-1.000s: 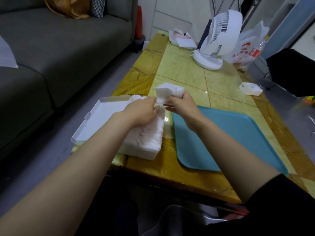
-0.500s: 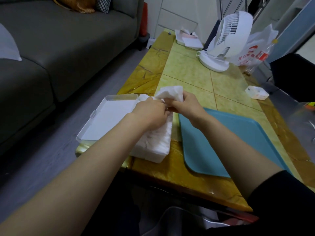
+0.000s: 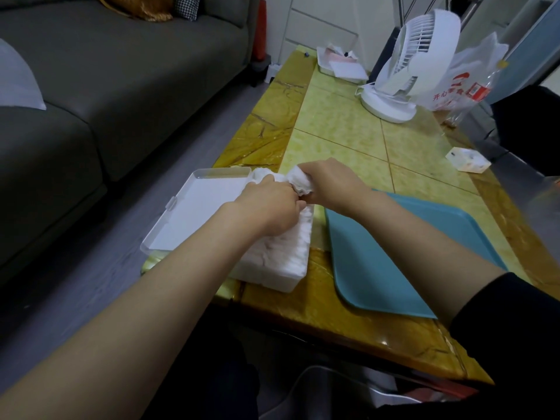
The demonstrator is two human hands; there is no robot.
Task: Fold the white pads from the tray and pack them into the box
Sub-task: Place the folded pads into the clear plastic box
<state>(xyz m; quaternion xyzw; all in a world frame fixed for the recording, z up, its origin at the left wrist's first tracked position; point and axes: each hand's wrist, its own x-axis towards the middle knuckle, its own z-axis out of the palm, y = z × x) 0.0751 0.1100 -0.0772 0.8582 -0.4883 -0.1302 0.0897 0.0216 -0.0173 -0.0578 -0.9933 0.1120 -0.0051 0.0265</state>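
Dropping from where it stood above the knuckles half a second ago, the pad (image 3: 298, 182) now sits low, bunched between both hands. The right hand (image 3: 331, 184) is clamped round it; the left hand (image 3: 268, 207) pinches its near edge, fingers (image 3: 289, 197) curled. It looks white, crumpled and thickly folded. Just under the fingers is the box (image 3: 272, 281), packed with pads on edge; right of them the tray (image 3: 378, 268) lies on the worktop (image 3: 333, 131).

The plastic bag (image 3: 454, 86) reads "开心" in red.
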